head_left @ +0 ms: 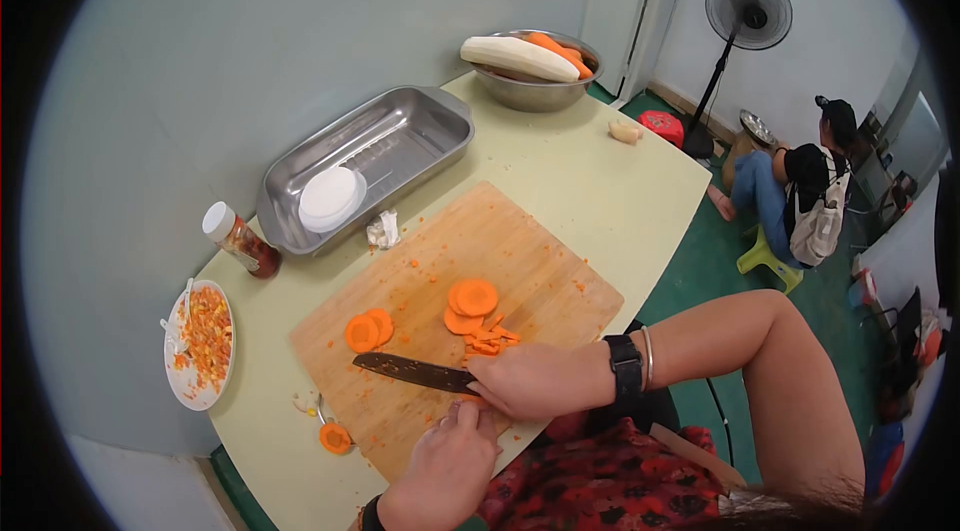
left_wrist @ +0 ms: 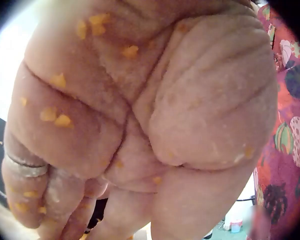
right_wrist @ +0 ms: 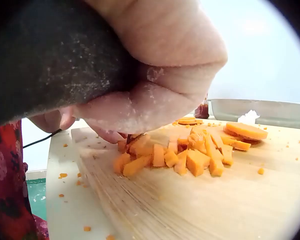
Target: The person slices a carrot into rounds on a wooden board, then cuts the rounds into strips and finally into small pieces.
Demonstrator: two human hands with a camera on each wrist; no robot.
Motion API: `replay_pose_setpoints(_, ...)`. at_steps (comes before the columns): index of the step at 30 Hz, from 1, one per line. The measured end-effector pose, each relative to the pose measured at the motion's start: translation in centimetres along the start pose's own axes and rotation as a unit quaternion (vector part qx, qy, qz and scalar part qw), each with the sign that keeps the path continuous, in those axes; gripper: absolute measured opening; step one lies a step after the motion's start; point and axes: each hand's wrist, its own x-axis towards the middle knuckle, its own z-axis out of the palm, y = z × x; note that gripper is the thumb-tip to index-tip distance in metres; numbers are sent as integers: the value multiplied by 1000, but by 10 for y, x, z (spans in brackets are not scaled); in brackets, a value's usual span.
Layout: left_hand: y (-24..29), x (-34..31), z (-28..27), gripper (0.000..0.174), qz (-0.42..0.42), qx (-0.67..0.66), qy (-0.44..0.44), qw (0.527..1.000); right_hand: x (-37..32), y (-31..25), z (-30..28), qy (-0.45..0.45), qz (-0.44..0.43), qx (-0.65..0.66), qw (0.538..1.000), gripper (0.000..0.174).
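Head view: we look down on the cutting board (head_left: 520, 231), our landmark, with both hands at its near edge.
Left hand: our left hand (head_left: 440, 471) reaches in from below, back of the hand up, fingertips bent down beside the blade; whether its grip pinches anything, we cannot tell. Orange bits cling to the palm.
Right hand: our right hand (head_left: 545, 381) comes in from the right, forearm slanting across our front from a bent elbow, its grip wrapped round the knife (head_left: 415, 371).
Knife: the blade lies low over the board's near half, tip pointing left.
Knife work: we judge it safest to tuck the left fingertips well back from the edge, guide the blade with the knuckles and take short, even strokes.
Carrot pieces: the chopped carrot pieces (right_wrist: 197, 162) lie on the board, just beyond the right hand.
Carrot slices: some carrot slices (head_left: 477, 297) overlap beyond those pieces; two others lie nearer the board's left side.
Plate and jar: a plate (head_left: 175, 371) of chopped food and a jar (head_left: 255, 255) stand left of the board.
Metal tray: the tray (head_left: 400, 136) sits beyond the board, against the wall.
Bowl: farthest on the counter (head_left: 620, 201), the bowl (head_left: 540, 96) stands past the board.
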Motion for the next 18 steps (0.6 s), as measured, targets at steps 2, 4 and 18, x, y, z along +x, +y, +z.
replay_pose_setpoints(2,3,2,-1,24,-4,-12,2,1000,1,-3,-4,-17,20,-19,999,17)
replay_pose_setpoints(4,3,2,4,27,21,2,53,998,2,-2,0,-16,16,-9,1000,17)
replay_pose_setpoints(18,8,2,8,24,-4,21,12,1000,16,6,8,6,32,2,999,23)
